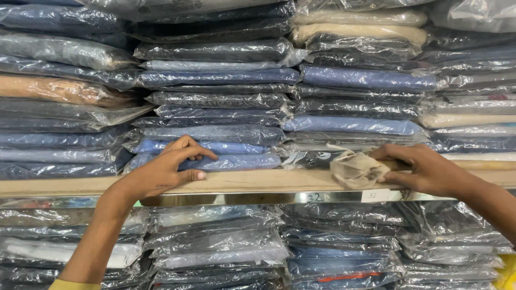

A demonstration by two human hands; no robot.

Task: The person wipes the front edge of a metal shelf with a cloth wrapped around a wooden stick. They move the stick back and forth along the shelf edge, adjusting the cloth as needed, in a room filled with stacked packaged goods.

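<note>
A person's left hand (171, 167) rests with curled fingers on the bottom blue packet (226, 162) lying on a wooden shelf (252, 181), while the right hand (424, 169) grips a crumpled beige cloth (357, 169) on the shelf's front edge, right of that packet.

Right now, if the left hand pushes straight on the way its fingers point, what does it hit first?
The left hand already has its fingertips on the blue bagged garment at the bottom of the middle stack, thumb along the wooden shelf edge. Pushing on would likely press into that bag; depth behind is unclear.
</note>
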